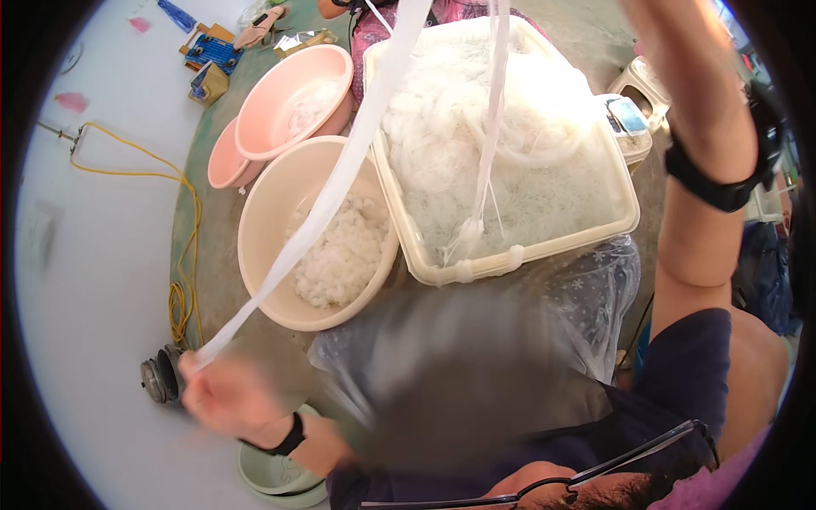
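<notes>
Your left hand [223,395] is curled closed around the lower end of a white strip [327,204], which slants up in front of a cream bowl [270,200] of white fluff [340,263] and a cream tub [578,242], near two pink basins [265,110].

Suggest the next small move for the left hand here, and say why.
Probably ease the left hand inward toward the rectangular tub, giving the white strip some slack: it looks pulled nearly straight from that hand up past the picture's top edge, crossing in front of the cream basin, while a second strip hangs down into the tub.
</notes>
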The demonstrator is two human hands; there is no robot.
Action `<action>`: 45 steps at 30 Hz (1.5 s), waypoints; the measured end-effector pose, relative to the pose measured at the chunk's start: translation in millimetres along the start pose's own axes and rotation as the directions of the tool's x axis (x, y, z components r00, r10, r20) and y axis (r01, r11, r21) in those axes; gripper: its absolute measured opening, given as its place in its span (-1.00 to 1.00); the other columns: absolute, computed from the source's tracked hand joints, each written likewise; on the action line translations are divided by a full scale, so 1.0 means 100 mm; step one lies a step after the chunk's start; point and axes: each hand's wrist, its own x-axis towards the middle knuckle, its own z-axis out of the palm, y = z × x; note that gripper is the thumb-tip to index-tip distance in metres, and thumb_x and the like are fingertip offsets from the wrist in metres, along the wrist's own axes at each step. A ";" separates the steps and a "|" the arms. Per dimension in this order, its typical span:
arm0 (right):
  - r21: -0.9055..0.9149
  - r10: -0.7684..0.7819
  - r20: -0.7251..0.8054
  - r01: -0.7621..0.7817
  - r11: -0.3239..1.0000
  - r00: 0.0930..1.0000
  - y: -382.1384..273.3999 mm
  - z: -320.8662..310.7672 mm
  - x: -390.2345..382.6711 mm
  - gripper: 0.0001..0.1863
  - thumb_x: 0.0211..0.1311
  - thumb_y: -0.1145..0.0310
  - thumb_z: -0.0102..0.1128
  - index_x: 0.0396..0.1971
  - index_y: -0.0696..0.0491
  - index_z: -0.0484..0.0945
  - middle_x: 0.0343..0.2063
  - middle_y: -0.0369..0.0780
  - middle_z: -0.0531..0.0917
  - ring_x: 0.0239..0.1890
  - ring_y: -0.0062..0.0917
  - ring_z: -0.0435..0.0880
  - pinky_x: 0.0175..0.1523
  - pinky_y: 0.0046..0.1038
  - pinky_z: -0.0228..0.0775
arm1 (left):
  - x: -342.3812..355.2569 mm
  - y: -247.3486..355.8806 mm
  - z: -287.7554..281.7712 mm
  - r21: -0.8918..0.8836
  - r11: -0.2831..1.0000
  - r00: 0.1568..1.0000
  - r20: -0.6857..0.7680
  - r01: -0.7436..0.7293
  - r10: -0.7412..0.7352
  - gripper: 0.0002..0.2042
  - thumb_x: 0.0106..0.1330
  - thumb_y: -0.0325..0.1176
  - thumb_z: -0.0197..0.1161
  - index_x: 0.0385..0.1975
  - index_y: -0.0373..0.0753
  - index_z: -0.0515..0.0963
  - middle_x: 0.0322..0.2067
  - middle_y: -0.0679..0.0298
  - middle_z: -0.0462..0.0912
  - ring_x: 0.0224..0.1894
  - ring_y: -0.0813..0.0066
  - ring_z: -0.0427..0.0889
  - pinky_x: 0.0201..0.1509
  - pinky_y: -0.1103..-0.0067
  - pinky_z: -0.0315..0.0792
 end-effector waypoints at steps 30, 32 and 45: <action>0.487 0.301 0.746 -0.795 0.361 0.594 0.08 2.16 -2.07 -0.78 0.57 0.22 -0.05 -0.03 0.02 0.48 -0.45 -0.06 0.60 -0.39 -0.25 0.66 -0.22 -0.20 0.48 | 0.28 2.56 -0.94 -0.111 0.960 0.959 0.097 -0.255 0.266 -0.87 0.55 -0.51 0.02 -0.32 -0.23 0.31 -0.46 0.36 0.19 -0.55 0.61 0.07 -0.48 0.58 -0.02; 0.431 0.411 0.736 -0.840 0.329 0.538 0.33 2.27 -2.27 -0.77 0.57 0.21 -0.04 -0.05 0.03 0.49 -0.47 -0.11 0.58 -0.40 -0.34 0.66 -0.23 -0.25 0.49 | 0.15 2.95 -1.40 -0.044 0.945 0.946 -0.031 -0.323 0.322 -0.87 0.56 -0.50 0.02 -0.31 -0.24 0.32 -0.46 0.35 0.20 -0.55 0.60 0.07 -0.48 0.57 -0.01; 0.961 0.594 0.090 -0.226 0.158 0.799 1.56 0.61 -0.75 -0.76 0.51 0.21 0.03 -0.15 0.04 0.61 -0.48 -0.43 0.49 -0.51 -0.75 0.43 -0.34 -0.62 0.35 | 0.24 1.77 -1.23 0.017 0.993 0.993 0.023 -0.119 0.118 -0.85 0.61 -0.42 0.00 -0.27 -0.29 0.34 -0.44 0.33 0.22 -0.54 0.60 0.08 -0.46 0.56 0.03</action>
